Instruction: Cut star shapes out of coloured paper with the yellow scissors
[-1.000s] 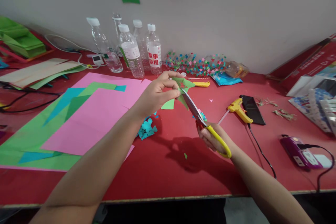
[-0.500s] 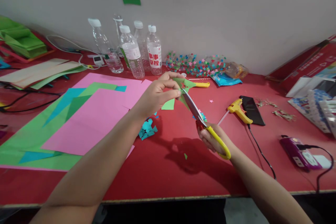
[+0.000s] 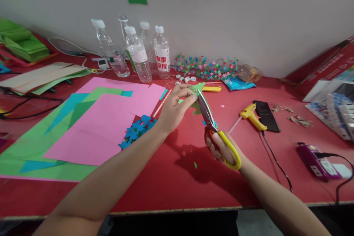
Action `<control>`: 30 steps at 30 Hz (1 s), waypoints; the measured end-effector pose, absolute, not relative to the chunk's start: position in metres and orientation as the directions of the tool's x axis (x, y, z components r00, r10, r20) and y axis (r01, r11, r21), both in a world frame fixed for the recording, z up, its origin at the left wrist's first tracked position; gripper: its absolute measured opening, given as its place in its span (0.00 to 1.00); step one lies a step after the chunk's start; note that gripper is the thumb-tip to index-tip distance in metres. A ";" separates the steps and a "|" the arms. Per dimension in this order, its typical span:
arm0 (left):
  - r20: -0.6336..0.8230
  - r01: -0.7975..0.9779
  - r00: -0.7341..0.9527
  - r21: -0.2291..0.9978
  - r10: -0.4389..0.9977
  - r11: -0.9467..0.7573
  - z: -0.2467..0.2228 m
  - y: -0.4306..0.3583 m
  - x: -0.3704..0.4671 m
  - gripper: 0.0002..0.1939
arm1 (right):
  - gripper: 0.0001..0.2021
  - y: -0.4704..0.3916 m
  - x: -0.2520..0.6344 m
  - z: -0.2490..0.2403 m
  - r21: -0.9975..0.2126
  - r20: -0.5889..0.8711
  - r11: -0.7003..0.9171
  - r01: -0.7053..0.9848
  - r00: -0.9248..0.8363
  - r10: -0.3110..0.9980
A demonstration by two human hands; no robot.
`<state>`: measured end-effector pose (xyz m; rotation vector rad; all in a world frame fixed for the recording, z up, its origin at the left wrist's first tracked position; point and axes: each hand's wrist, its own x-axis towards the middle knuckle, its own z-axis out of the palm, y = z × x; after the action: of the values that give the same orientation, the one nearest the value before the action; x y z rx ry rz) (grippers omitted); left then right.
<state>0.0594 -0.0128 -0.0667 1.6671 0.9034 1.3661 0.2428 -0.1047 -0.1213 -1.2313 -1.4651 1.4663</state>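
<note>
Between the thumb and fingers of my left hand (image 3: 177, 105) is a piece of green paper (image 3: 199, 87), held up above the red table. My right hand (image 3: 221, 147) grips scissors (image 3: 206, 112) with yellow and red handles. Their blades point up and away from me, with the tips at the green paper beside my left fingertips. Below, a small green scrap (image 3: 195, 165) lies on the table. Blue paper stars (image 3: 138, 129) are heaped left of my left wrist, partly hidden by the forearm.
Pink paper sheets (image 3: 91, 129) lie over green and blue ones at left. Plastic bottles (image 3: 139, 57) stand along the wall. A yellow cutter (image 3: 212, 89) lies behind the scissors. At right are a yellow glue gun (image 3: 253, 116), a black phone (image 3: 266, 116) and a purple power strip (image 3: 315, 160).
My left hand has shifted slightly right and down with the green paper. The scissors stay at the paper. More of the blue stars and the table behind my left hand now shows.
</note>
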 end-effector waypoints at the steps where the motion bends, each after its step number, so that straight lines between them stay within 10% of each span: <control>1: 0.428 0.052 0.158 0.896 0.890 -0.440 -0.067 -0.013 0.060 0.09 | 0.24 -0.105 0.242 -0.121 -0.986 -0.133 -0.098 0.134 -0.286 0.949; 30: 0.242 -0.011 0.153 0.970 0.958 -0.243 -0.070 -0.015 0.064 0.09 | 0.24 -0.098 0.234 -0.109 -0.982 -0.089 -0.072 0.177 -0.092 0.992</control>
<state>0.0644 -0.0150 -0.0698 1.4616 0.9730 1.2635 0.2344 -0.0982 -0.1088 -1.3508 -1.3739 1.2561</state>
